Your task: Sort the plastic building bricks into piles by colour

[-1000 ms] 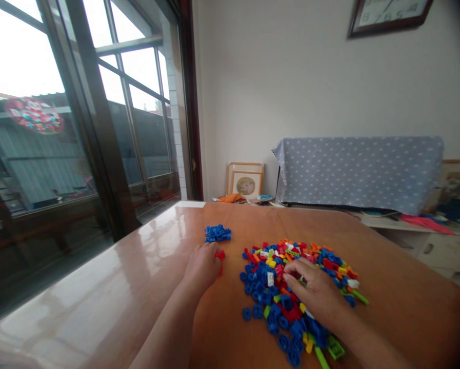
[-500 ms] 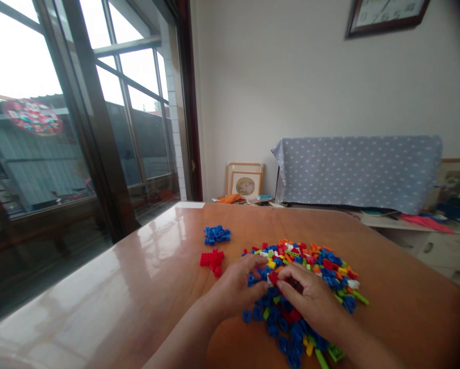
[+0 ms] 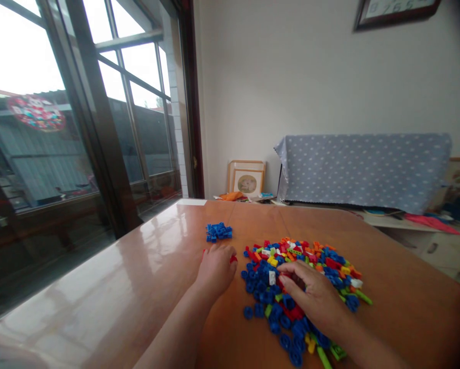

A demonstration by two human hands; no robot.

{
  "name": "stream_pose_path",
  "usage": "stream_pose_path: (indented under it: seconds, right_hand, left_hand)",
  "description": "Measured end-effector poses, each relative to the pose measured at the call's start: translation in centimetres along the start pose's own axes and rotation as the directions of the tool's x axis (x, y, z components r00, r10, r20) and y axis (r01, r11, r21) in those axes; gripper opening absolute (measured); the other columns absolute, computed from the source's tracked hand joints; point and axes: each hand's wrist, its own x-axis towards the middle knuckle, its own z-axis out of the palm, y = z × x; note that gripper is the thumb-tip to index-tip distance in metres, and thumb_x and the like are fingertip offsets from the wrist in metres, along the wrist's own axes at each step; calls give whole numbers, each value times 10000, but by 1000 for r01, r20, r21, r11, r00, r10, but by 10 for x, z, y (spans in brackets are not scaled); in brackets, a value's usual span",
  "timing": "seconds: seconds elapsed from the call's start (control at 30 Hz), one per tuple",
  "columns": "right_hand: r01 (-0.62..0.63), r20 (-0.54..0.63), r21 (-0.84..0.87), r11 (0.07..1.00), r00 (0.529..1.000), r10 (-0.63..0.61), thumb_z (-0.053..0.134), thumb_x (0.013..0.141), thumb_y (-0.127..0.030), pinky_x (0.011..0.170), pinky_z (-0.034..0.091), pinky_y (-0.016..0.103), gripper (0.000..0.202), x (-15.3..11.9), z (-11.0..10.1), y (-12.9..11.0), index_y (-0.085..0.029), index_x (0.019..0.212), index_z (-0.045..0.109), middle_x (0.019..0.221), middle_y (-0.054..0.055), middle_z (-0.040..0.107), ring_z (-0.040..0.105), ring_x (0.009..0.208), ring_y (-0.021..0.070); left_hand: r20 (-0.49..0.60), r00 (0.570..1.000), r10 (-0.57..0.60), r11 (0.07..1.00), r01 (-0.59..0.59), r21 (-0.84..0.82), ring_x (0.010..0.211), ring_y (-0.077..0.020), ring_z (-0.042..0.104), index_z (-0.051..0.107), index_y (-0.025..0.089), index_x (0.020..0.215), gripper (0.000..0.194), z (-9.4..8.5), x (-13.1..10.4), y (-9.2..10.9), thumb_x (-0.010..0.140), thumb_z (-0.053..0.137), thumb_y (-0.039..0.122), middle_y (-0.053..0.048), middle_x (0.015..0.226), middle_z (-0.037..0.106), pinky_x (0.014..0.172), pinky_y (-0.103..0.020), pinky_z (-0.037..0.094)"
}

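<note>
My left hand (image 3: 217, 266) is over the small group of red bricks (image 3: 204, 253), hiding most of it. Its fingers are curled, and a red brick (image 3: 233, 259) shows at their tips. My right hand (image 3: 310, 289) rests at the near side of a large mixed pile of toy building bricks (image 3: 262, 282). Its thumb and index finger are closed around a red piece (image 3: 282, 280), partly hidden by the fingers. A white brick (image 3: 272, 278) lies just left of those fingertips.
A small cluster of blue bricks (image 3: 218, 232) sits beyond my left hand on the glossy brown table (image 3: 145, 287). Long green pieces (image 3: 363, 297) stick out at the pile's right edge. Glass doors (image 3: 137, 118) stand at the left, and a cloth-covered object (image 3: 362, 169) stands behind the table.
My left hand has moved left from the mixed pile to the red group, now covering it. My right hand has stayed by the pile. The view has shifted slightly.
</note>
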Motion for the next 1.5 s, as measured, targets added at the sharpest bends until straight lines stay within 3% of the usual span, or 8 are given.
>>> stream_pose_path:
  seconds: [0.2, 0.33, 0.47, 0.67, 0.87, 1.1, 1.3, 1.5]
  right_hand:
    - [-19, -17, 46, 999, 1000, 20, 513, 938, -382, 807, 491, 328, 222, 0, 0, -1, -263, 1035, 674, 1003, 29, 702, 643, 924, 209]
    - [-106, 17, 229, 968, 994, 105, 534, 937, -412, 820, 527, 334, 257, 0, 3, 2, -252, 1101, 648, 1018, 43, 713, 668, 925, 208]
    - [-179, 75, 436, 882, 984, 162, 572, 921, -480, 853, 549, 353, 363, 0, 10, 7, -244, 1197, 580, 1090, 66, 711, 682, 977, 223]
    - [-225, 156, 586, 778, 974, 164, 603, 909, -513, 801, 553, 355, 443, 0, 15, 3, -248, 1250, 507, 1103, 76, 718, 693, 916, 227]
    - [-249, 128, 547, 799, 968, 215, 584, 918, -526, 828, 559, 361, 462, -1, 14, 13, -243, 1274, 504, 1037, 62, 714, 695, 928, 222]
    - [-274, -14, 472, 838, 948, 318, 582, 894, -553, 803, 587, 350, 441, 3, 7, 32, -223, 1187, 598, 1018, 66, 719, 706, 924, 226]
    - [-264, -7, 457, 849, 954, 300, 565, 901, -545, 814, 599, 366, 402, 3, 9, 35, -221, 1129, 633, 1043, 69, 727, 713, 933, 233]
    - [-264, -8, 429, 864, 955, 296, 551, 909, -541, 831, 599, 363, 383, 2, 7, 29, -228, 1111, 638, 1024, 59, 734, 713, 953, 235]
  left_hand:
    - [-113, 991, -68, 998, 69, 10, 1104, -312, 561, 665, 230, 1136, 282, 0, 4, -15, 871, 573, 264, -114, 1151, 655, 937, -429, 430]
    - [-137, 977, 161, 957, -188, -220, 1137, -265, 561, 600, 239, 1248, 348, 1, -3, 13, 906, 569, 294, -93, 1199, 625, 975, -381, 434]
    - [-70, 915, 396, 835, -391, -388, 1103, -252, 579, 552, 254, 1287, 470, 5, -17, 51, 844, 683, 337, -75, 1177, 629, 942, -357, 452]
    - [-52, 895, 442, 802, -421, -424, 996, -231, 599, 613, 226, 1121, 271, 17, -21, 68, 859, 659, 283, -71, 1070, 647, 844, -322, 462]
    - [-31, 950, 311, 883, -301, -361, 889, -182, 598, 628, 214, 945, 138, 6, -12, 47, 834, 580, 147, -39, 956, 637, 734, -251, 431]
    - [-5, 1000, 6, 989, -7, -151, 795, -155, 570, 594, 188, 704, 135, -8, -2, -28, 792, 529, 110, -26, 824, 629, 704, -242, 391]
    - [122, 947, -296, 954, 299, -2, 697, -153, 547, 577, 173, 650, 179, -23, -3, -48, 768, 496, 67, -32, 725, 624, 590, -260, 309]
    - [50, 910, -412, 909, 407, 86, 772, -187, 584, 611, 179, 795, 152, -19, -1, -54, 801, 485, 92, -69, 847, 661, 603, -269, 325]
